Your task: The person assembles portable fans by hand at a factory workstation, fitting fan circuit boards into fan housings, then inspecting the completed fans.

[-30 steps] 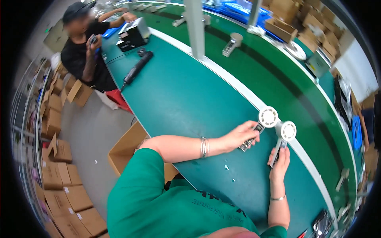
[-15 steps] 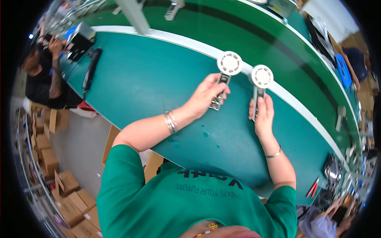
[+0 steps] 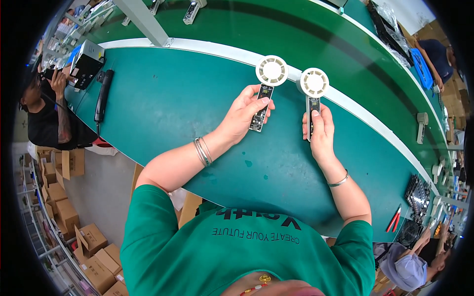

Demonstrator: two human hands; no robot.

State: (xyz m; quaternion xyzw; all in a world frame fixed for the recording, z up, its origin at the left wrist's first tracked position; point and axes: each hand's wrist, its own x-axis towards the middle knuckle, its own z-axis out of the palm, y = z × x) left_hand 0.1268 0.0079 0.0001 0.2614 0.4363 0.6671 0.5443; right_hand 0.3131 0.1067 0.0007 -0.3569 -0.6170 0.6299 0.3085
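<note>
I hold two white handheld fans over the green work table, heads pointing away from me. My left hand (image 3: 245,112) is closed around the handle of the left fan (image 3: 271,70), thumb on its face. The right fan (image 3: 314,82) is in my right hand (image 3: 321,132), gripped by the handle with the thumb on top. Both handles lack a front cover, so dark circuit boards show inside them. The round heads have ring-like slotted grilles and sit close together without touching, near the table's white far rail (image 3: 212,48).
Beyond the rail runs a green conveyor (image 3: 276,24) carrying more fans, one at the right (image 3: 421,127). A black corded power tool (image 3: 103,96) and a black box (image 3: 88,64) lie left. Red-handled pliers (image 3: 394,219) rest right. Co-workers sit at both sides; cartons (image 3: 91,239) stand lower left.
The whole view has shifted slightly. Both fans, still in my hands, appear a little further up and left, and their heads look sharper now. My grips look the same.
</note>
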